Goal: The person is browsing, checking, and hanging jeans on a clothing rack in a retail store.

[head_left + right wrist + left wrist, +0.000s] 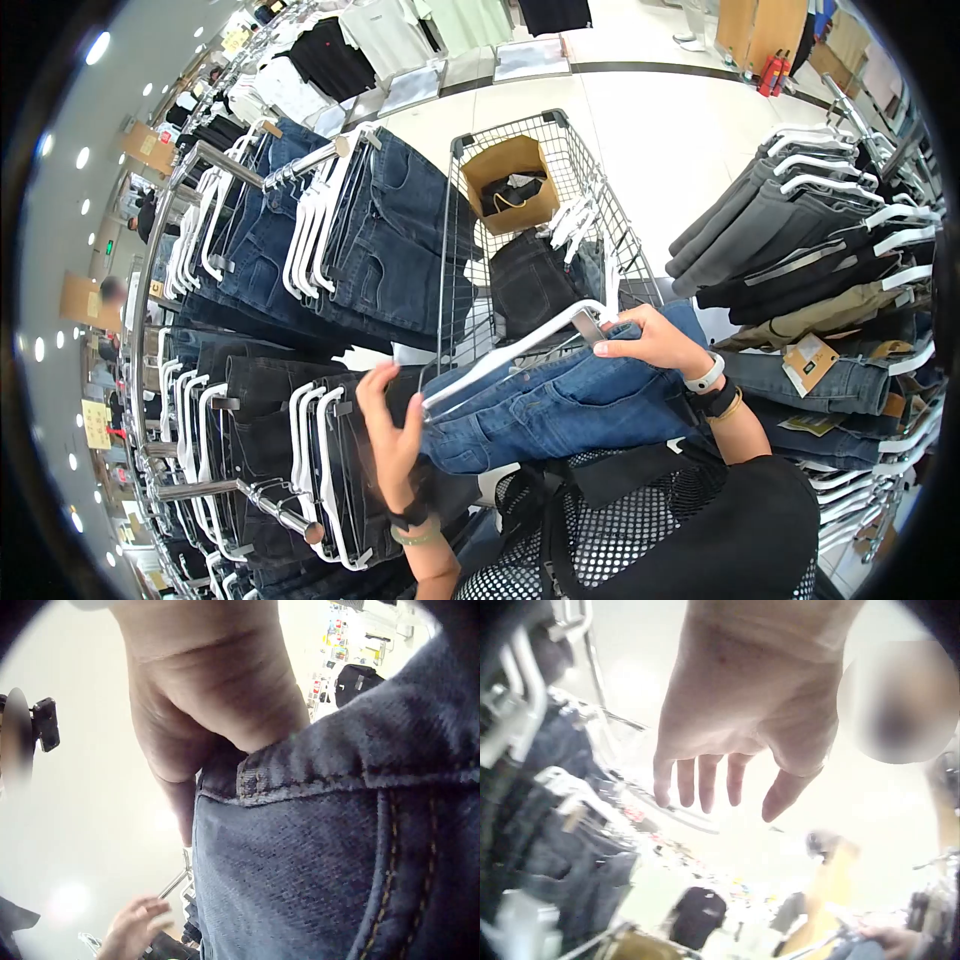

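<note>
Blue jeans (560,410) hang from a white hanger (510,350) in front of the person's body, over the near end of a wire cart. The right hand (655,340) grips the waistband and clip end of the hanger, its thumb on top; in the right wrist view the hand (217,697) is closed over the waistband of the jeans (300,855), fingertips hidden behind the denim. Close to the hanger's other end, the left hand (392,430) is raised with fingers extended. The left wrist view shows that hand (750,712) holding nothing, its fingers apart.
The wire cart (610,220) holds a brown paper bag (545,205), dark folded jeans (530,290) and white hangers (575,225). Racks of dark jeans (385,220) stand at left, with a metal rail end (313,533) near the left arm. Grey trousers (745,220) hang at right.
</note>
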The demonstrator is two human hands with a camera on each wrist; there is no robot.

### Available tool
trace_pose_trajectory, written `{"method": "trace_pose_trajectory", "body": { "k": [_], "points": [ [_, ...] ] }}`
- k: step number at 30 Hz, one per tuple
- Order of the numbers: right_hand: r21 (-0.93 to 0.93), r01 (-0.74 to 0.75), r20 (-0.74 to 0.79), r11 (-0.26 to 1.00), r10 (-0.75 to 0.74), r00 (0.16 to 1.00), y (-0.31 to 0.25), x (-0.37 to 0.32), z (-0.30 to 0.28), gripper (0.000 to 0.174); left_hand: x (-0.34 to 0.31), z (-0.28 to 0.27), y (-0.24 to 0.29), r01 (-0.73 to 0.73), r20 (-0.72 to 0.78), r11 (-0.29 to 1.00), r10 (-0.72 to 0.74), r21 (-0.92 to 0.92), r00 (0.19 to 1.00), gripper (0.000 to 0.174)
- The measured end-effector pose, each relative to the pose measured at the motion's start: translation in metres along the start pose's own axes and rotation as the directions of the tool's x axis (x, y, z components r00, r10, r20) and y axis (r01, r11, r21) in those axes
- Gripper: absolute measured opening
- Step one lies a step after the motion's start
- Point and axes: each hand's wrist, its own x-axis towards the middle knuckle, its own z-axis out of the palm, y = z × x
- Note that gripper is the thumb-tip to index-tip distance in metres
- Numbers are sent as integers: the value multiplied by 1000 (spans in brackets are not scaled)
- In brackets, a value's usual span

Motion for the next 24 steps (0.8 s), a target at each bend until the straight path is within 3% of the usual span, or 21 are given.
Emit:
{"method": "trace_pose_trajectory", "body": {
  "k": [2, 4, 6, 7, 8, 9, 10, 12, 14, 17, 18, 20, 21, 22, 24],
  "points": [
    [-40, 88, 1, 995, -88, 996, 1, 1, 1, 39, 40, 14, 45, -317, 183, 945, 299, 77, 937, 48],
    [-62, 92, 4, 994, -92, 996, -9, -2, 1, 38, 72, 52, 79, -445, 347, 892, 444, -81, 826, 52],
    [-84, 95, -11, 992, -96, 995, -14, -6, 0, 37, 87, 107, 80, -378, 446, 892, 452, -249, 773, 54],
    [-67, 112, 6, 991, -112, 994, -14, -9, -1, 37, 94, 134, 66, -228, 591, 914, 392, -335, 705, 56],
    [-50, 129, 22, 990, -128, 991, -14, -12, -3, 36, 101, 157, 52, -64, 720, 920, 344, -386, 602, 59],
    [-105, 151, 3, 983, -152, 988, -8, -13, -1, 33, 110, 163, 54, 260, 855, 866, 294, -428, 428, 60],
    [-106, 148, -18, 983, -150, 988, -7, -15, -3, 33, 113, 163, 55, 376, 894, 821, 327, -429, 306, 58],
    [-70, 168, 63, 983, -164, 984, -9, -15, -1, 33, 110, 158, 53, 396, 933, 845, 332, -359, 137, 54],
    [-38, 204, 29, 978, -203, 979, -12, -15, 4, 32, 108, 152, 56, 453, 938, 823, 322, -344, 128, 54],
    [-69, 249, 23, 966, -248, 969, -17, -13, 2, 31, 106, 152, 50, 481, 880, 737, 395, -475, 264, 58],
    [-68, 247, 16, 967, -247, 969, -17, -14, 1, 31, 108, 149, 53, 480, 881, 739, 397, -473, 257, 58],
    [-106, 187, 50, 977, -182, 982, -18, -15, -2, 34, 113, 141, 60, 555, 906, 720, 282, -417, 316, 54],
    [-105, 187, 52, 977, -182, 982, -17, -15, -3, 34, 113, 143, 59, 529, 913, 766, 181, -364, 366, 44],
    [-132, 161, 35, 978, -157, 987, -16, -14, -3, 36, 113, 146, 59, 524, 885, 752, 169, -400, 434, 33],
    [-157, 134, 20, 978, -133, 991, -15, -13, -2, 37, 111, 144, 61, 428, 838, 793, 181, -433, 514, 28]
  ]
}}
